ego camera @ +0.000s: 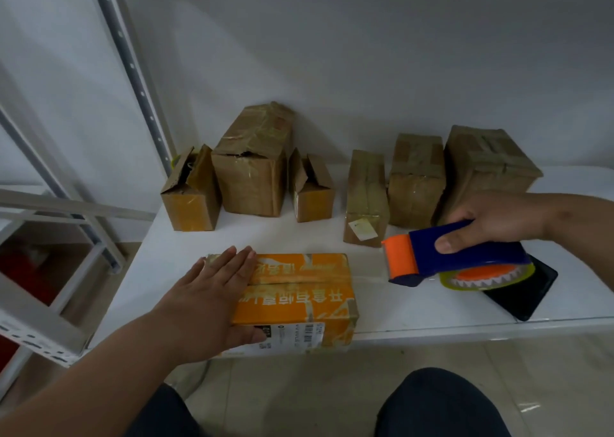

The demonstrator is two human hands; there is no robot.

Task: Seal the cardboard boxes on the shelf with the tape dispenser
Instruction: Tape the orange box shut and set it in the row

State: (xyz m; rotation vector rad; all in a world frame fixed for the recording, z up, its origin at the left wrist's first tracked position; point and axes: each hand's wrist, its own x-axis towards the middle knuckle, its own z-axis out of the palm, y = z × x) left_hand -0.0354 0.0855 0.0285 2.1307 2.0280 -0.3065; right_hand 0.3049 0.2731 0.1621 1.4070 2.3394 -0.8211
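An orange printed cardboard box (300, 300) lies at the front edge of the white shelf (415, 307). My left hand (212, 300) presses flat on the box's left end, thumb over its front face. My right hand (491, 219) grips a blue and orange tape dispenser (442, 253) just right of the box. A strip of clear tape (367, 270) stretches from the dispenser back along the box's top seam.
Several brown boxes stand along the back: two with open flaps (191, 197) (312, 189), a tall torn one (254, 167), and three taped ones at the right (365, 200) (417, 180) (488, 167). A black flat object (521, 290) lies under the dispenser. Metal uprights (133, 71) stand left.
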